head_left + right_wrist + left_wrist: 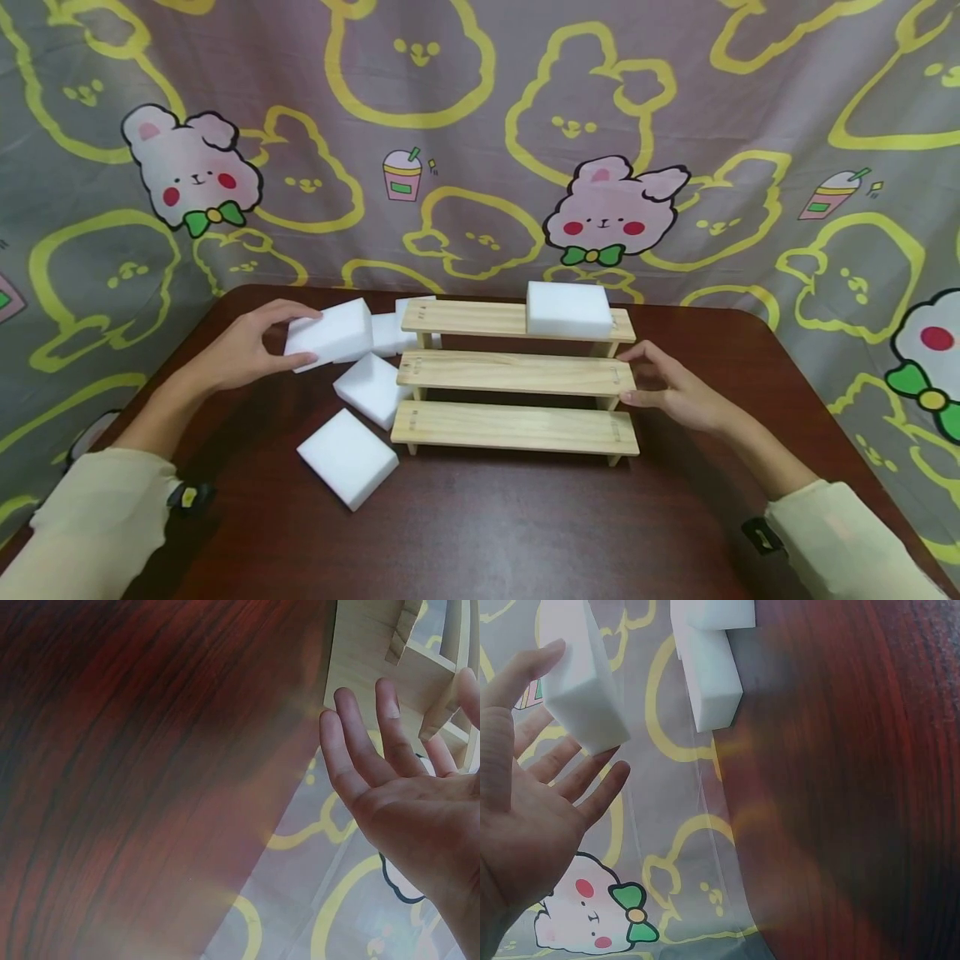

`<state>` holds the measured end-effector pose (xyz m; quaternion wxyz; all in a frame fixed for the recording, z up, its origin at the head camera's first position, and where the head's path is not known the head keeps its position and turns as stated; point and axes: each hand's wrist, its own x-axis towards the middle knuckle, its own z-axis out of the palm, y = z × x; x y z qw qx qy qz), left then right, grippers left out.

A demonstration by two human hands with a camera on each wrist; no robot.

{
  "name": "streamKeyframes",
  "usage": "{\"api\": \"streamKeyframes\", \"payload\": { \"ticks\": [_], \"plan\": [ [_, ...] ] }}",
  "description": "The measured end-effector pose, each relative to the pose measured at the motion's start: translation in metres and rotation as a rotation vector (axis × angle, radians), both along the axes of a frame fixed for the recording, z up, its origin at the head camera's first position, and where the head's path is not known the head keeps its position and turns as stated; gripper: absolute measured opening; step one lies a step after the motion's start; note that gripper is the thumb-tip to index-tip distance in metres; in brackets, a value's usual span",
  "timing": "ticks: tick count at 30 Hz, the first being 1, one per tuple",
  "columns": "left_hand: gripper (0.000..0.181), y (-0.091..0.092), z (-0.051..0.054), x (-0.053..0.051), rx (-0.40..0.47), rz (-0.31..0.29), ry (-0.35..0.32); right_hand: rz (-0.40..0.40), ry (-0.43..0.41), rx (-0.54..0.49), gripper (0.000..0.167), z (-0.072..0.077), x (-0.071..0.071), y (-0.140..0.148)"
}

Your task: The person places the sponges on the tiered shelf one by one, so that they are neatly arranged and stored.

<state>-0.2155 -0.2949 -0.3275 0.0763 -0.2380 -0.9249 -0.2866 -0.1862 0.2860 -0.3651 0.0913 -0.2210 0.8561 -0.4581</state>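
Observation:
My left hand (247, 346) grips a white block (330, 333) by its left end, to the left of a three-tier wooden rack (513, 371). In the left wrist view the same block (581, 682) sits between the thumb and fingers of the left hand (532, 795). At the rack's right side, my right hand (678, 396) holds the end of the middle tier, thumb in front and index finger behind. From the right wrist, the other fingers of the right hand (412, 795) extend beside the rack (367, 649). One white block (568, 308) lies on the top tier's right part.
Several more white blocks lie left of the rack: one near the front (348, 458), one against the rack's side (371, 387), others behind. The dark wooden table (510, 525) ends at the back before a patterned curtain (465, 167).

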Motion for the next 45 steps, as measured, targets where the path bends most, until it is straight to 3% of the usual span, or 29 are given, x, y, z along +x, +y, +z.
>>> {"api": "streamKeyframes", "payload": {
  "ticks": [17, 25, 45],
  "plan": [
    [0.056, 0.007, 0.010, -0.002, 0.013, -0.035, 0.087, 0.009, 0.000, -0.017, 0.043, 0.000, 0.001, 0.000],
    [0.053, 0.015, 0.018, -0.003, 0.005, -0.024, 0.115, 0.002, -0.004, -0.019, 0.043, 0.001, 0.001, 0.000],
    [0.055, 0.041, 0.028, -0.010, 0.050, -0.040, 0.063, -0.007, -0.022, -0.021, 0.045, -0.001, 0.001, 0.001]
  ]
}}
